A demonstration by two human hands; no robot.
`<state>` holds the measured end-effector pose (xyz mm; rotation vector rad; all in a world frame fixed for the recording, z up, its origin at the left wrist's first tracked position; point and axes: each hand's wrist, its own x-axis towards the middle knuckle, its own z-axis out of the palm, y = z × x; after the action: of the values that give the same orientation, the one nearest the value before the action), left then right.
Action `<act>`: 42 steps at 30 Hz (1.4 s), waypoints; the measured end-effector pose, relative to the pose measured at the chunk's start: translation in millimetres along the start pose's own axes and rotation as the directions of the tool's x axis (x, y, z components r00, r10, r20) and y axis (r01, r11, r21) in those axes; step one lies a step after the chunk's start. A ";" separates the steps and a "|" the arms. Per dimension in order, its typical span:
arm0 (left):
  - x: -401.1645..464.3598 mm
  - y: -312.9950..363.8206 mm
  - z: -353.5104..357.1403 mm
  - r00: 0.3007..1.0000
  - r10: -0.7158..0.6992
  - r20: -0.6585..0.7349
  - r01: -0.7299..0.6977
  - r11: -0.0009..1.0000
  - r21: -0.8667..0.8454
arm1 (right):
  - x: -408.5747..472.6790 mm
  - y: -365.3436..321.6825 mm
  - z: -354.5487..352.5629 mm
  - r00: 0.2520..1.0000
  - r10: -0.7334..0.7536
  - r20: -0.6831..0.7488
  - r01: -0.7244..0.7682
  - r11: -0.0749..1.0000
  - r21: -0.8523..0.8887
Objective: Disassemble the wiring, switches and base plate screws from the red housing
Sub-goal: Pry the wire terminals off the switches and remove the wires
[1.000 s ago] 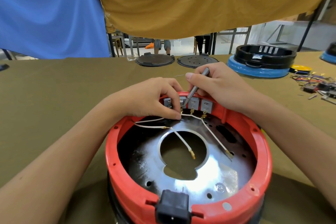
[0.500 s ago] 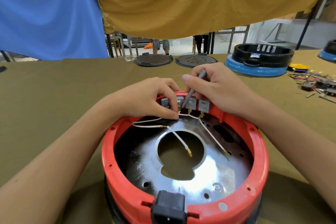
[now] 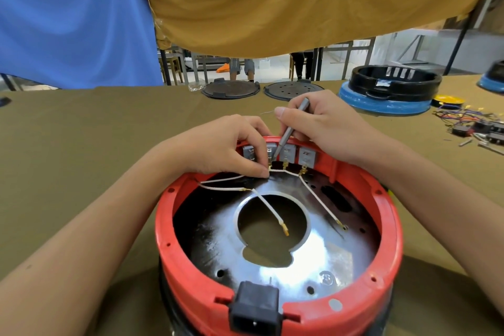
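The round red housing (image 3: pixel 387 226) stands in front of me, open side up, with a shiny metal base plate (image 3: pixel 308 259) inside. A row of grey switches (image 3: pixel 306 155) lines its far wall. White wires (image 3: pixel 268 206) with brass terminals run from the switches across the plate. My left hand (image 3: pixel 218 144) pinches a white wire at a switch terminal. My right hand (image 3: pixel 324 123) grips a thin grey metal tool (image 3: pixel 289 131) whose tip points down between two switches. A black power socket (image 3: pixel 255 308) sits in the near rim.
On the olive table, two dark round discs (image 3: pixel 231 88) lie at the back. A black ring on a blue base (image 3: pixel 390 90) stands at the back right. Loose coloured wires and small parts (image 3: pixel 474 125) lie at the far right. Blue and ochre cloth hangs overhead.
Both hands stay at the switch row; the tool and the pinched wire have hardly moved. Only the camera view has shifted slightly.
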<state>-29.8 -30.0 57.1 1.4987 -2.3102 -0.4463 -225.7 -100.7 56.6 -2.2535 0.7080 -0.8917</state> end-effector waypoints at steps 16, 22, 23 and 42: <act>0.0 -1.6 -0.1 1.000 -0.004 0.001 0.004 1.000 -0.013 | -2.0 2.1 2.3 0.998 -0.057 -0.019 0.056 0.998 -0.011; 0.1 -1.5 0.4 1.000 -0.008 0.002 0.008 1.000 -0.003 | 0.9 1.6 1.4 1.000 -0.014 0.005 0.014 1.000 0.001; 0.1 -1.4 0.5 1.000 -0.007 0.002 0.007 1.000 -0.002 | 0.9 1.5 1.4 1.000 -0.008 0.011 0.008 1.000 0.003; -0.2 -1.0 0.4 1.000 -0.004 0.006 0.004 1.000 0.003 | 2.8 -4.2 -0.4 0.999 0.012 0.045 -0.010 0.999 -0.038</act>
<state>-29.1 -30.2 56.3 1.5056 -2.3133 -0.4492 -223.3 -99.8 60.9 -2.2937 0.7221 -0.8258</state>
